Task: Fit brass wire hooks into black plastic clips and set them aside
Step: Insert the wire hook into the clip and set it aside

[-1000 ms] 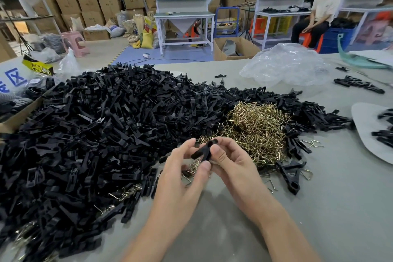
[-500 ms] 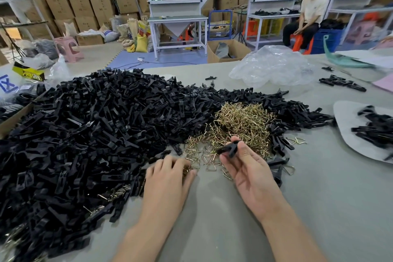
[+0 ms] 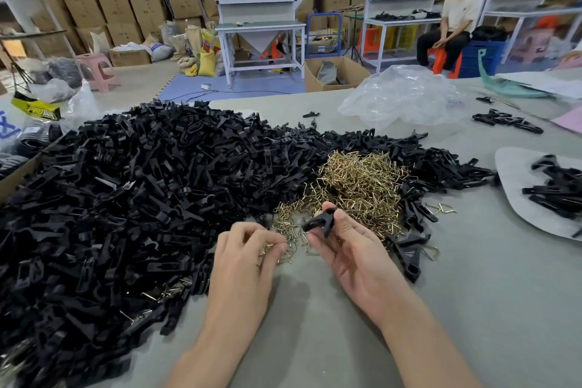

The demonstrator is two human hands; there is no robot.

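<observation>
Pinching a black plastic clip (image 3: 318,223) between thumb and fingertips, the right hand (image 3: 352,257) holds it just above the near edge of the brass wire hooks (image 3: 359,186). That clip is matte black, with two splayed arms meeting at a rounded end. Beside it, the left hand (image 3: 244,264) rests knuckles-up on the grey bench (image 3: 472,309), its grip pressed together on a few thin, bent, golden hooks at the fringe of the pile. A large heap of black clips (image 3: 126,205) spreads across the bench to the left and behind the hooks. More clips lie on a pale mat (image 3: 516,198) at the right.
</observation>
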